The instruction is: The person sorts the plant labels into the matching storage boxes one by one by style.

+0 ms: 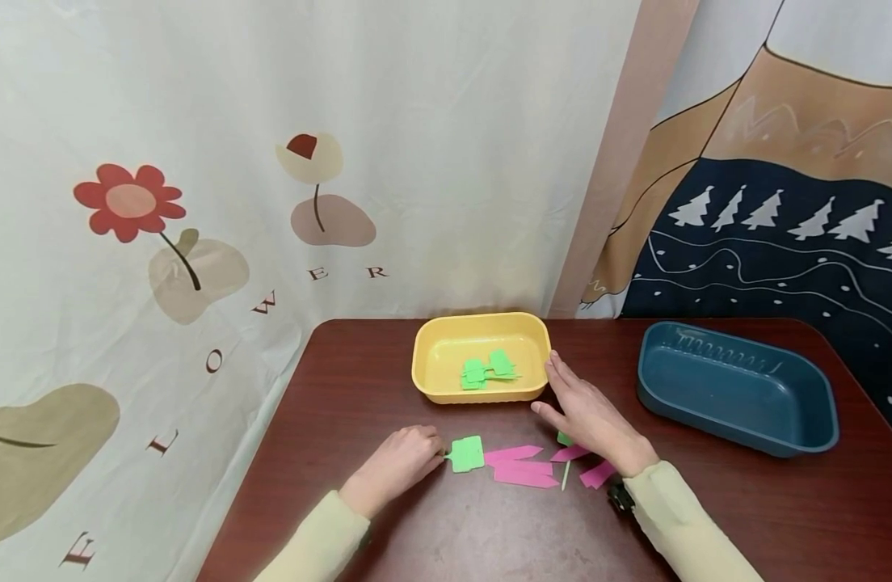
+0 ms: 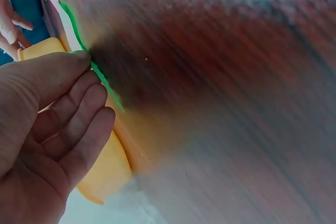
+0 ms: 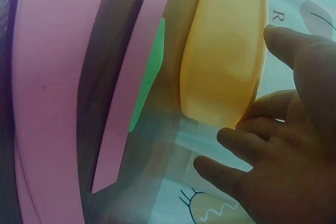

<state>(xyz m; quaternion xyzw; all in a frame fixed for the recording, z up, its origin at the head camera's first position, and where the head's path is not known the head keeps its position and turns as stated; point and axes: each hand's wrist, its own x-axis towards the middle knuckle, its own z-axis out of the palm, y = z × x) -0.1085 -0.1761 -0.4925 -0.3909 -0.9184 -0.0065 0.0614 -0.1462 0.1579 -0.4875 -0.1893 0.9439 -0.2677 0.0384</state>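
Tags (image 1: 473, 370) in yellow tray (image 1: 440, 360); head only

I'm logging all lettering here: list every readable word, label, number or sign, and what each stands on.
"F L O W E R": spaced letters on the pale curtain.
"E R": same curtain, seen sideways in the right wrist view.
No writing can be made out on the green tags, pink strips, yellow tray or blue tray.
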